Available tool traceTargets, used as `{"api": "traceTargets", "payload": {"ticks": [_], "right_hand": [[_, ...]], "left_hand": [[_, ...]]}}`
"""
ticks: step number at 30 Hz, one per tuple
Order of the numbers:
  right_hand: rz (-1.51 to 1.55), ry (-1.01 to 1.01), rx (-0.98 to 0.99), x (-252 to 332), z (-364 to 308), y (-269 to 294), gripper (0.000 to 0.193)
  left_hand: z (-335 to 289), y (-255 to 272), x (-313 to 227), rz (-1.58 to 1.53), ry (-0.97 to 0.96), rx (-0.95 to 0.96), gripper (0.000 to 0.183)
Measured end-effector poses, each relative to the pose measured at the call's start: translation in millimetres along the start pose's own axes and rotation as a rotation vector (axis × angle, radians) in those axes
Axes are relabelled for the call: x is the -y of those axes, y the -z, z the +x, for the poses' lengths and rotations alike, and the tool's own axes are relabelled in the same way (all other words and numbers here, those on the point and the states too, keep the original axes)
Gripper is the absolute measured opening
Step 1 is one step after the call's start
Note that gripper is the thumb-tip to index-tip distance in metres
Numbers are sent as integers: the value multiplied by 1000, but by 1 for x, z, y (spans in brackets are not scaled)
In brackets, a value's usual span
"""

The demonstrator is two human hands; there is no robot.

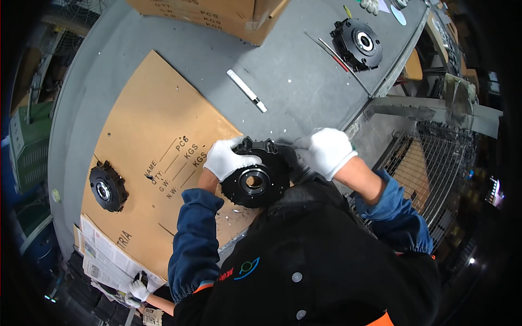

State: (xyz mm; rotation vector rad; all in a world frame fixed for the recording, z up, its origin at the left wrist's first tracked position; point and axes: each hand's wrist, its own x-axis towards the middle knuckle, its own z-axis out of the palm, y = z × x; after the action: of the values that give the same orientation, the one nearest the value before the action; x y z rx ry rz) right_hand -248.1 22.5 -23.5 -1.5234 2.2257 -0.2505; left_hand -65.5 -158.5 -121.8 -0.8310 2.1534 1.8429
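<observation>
My left hand, in a white glove, grips the upper left rim of a round black housing with a metal ring at its centre. The housing is held close to my body, over the near edge of the cardboard. To its right, my right hand, also gloved in white, is closed in a fist. Something thin and dark seems to run from the fist toward the housing's toothed edge, too blurred to name. A similar black housing lies on the flat cardboard sheet at left; another one rests at the far right.
A white marker lies on the grey table. Thin rods lie beside the far housing. A cardboard box stands at the back. At lower left, another person's gloved hand is near papers. A wire rack stands right.
</observation>
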Motion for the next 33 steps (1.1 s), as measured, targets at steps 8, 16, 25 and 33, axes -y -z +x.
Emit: {"api": "traceTargets", "payload": {"ticks": [8,16,25,33], "right_hand": [[-60,30,-11,16,6,-27,12],[61,-279,32,-32,-16,-10,20],[113,-296,-169,-9,-35,7,26],[103,-163,-172,11,-41,36,31]], "left_hand": [[8,0,2,-55,27,57,57],[16,8,-4,-138,-78,236,75],[25,18,-5,22,130,296,82],[-15,17,-59,-246,9,428,74]]}}
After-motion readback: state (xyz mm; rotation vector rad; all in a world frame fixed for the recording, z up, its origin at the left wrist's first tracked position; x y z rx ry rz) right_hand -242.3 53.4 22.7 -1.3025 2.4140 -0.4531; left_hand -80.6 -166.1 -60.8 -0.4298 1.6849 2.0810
